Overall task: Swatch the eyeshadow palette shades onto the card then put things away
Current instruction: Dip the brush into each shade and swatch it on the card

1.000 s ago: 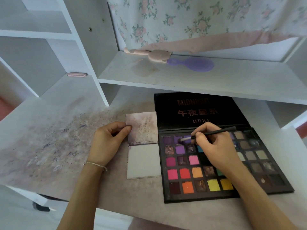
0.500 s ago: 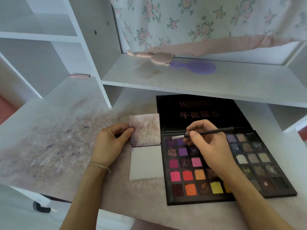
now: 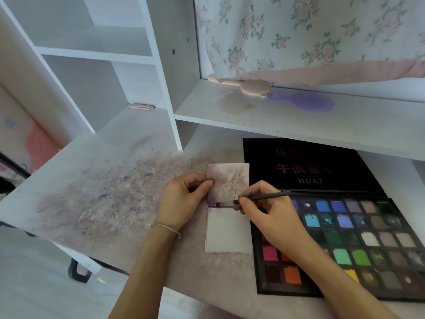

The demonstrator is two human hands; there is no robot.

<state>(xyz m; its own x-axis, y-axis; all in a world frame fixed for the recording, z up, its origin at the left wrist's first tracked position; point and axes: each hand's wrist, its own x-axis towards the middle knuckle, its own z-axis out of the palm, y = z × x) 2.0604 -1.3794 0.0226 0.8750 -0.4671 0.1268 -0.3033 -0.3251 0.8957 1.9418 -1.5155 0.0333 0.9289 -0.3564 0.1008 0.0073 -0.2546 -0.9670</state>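
The card lies against the palette's left edge; bare bench lies leftward. My left hand pinches its upper flap, my right hand grips the brush, tip seemingly touching the fold.

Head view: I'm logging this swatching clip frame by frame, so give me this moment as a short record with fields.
left hand: left hand pinches the left edge of the upper card
right hand: right hand grips the brush
brush tip: at the top edge of the lower card, on a purple streak
palette: palette open, right of the cards
desk: desk smudged with powder
shelf: purple brush, pink item
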